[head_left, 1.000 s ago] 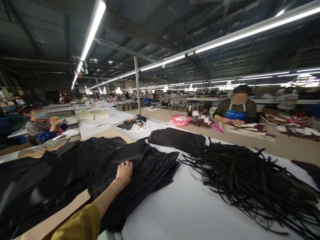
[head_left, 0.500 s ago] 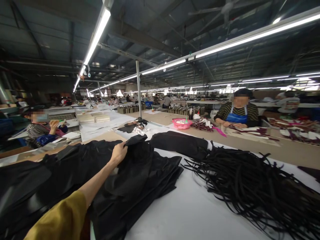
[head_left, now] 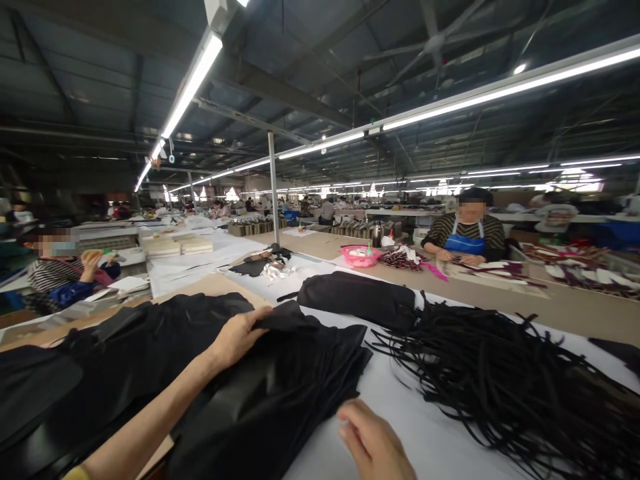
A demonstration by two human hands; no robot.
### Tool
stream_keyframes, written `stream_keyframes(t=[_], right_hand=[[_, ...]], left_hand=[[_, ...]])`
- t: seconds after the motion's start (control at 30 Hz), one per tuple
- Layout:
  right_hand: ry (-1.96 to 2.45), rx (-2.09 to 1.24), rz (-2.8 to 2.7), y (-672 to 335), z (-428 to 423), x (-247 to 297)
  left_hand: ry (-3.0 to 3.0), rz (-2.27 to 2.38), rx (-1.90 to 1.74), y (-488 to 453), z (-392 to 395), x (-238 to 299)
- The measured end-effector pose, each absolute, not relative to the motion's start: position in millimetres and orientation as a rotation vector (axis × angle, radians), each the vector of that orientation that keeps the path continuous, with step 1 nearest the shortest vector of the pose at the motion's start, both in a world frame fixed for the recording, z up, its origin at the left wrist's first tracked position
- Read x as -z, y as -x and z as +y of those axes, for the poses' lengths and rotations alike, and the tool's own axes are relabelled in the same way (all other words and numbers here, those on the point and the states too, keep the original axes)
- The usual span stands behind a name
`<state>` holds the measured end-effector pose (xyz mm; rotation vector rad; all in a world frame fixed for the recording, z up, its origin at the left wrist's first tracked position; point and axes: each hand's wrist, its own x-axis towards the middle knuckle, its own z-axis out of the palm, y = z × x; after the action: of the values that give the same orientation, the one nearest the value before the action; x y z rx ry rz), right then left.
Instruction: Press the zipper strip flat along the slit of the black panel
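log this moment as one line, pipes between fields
left hand: holding black sheet | right hand: open, near sheet stack | black strips: heaped on white surface

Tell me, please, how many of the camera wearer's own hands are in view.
2: the left hand grips an edge of the black material; the right hand is beside that material, over the white surface.

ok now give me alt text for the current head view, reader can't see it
A person's left hand grips the raised edge of a black sheet, while the right hand holds nothing, over a white tabletop. A heap of black strips lies to the right; beyond, a co-worker wears a blue apron.
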<state>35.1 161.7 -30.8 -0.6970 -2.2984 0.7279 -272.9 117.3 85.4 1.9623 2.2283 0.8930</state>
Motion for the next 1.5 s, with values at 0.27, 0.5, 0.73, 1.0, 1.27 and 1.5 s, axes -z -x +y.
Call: stream_keyframes(t=[0.27,0.5,0.73,1.0,1.27,1.5], right_hand=[[0.512,-0.398,-2.333,65,167,29],[0.439,0.058,-2.419,82,150,20],[0.436,0.259,-2.484,84,147,15],[0.422,0.357,-2.580,85,145,31],[0.832,-0.008,-2.627,87,167,66],[0.848,-0.050,-2.651,86,195,65]], left_hand=[[-2.062,1.959,-0.394,271,111,-93],[-1.966,1.760,-0.329,273,117,-94],[-1.803,1.591,-0.261,266,122,-86],[-1.837,2.035,-0.629,260,140,-76],[-1.471,2.856,-1.539,302,167,-172],[-1.291,2.882,-1.956,339,137,-212]])
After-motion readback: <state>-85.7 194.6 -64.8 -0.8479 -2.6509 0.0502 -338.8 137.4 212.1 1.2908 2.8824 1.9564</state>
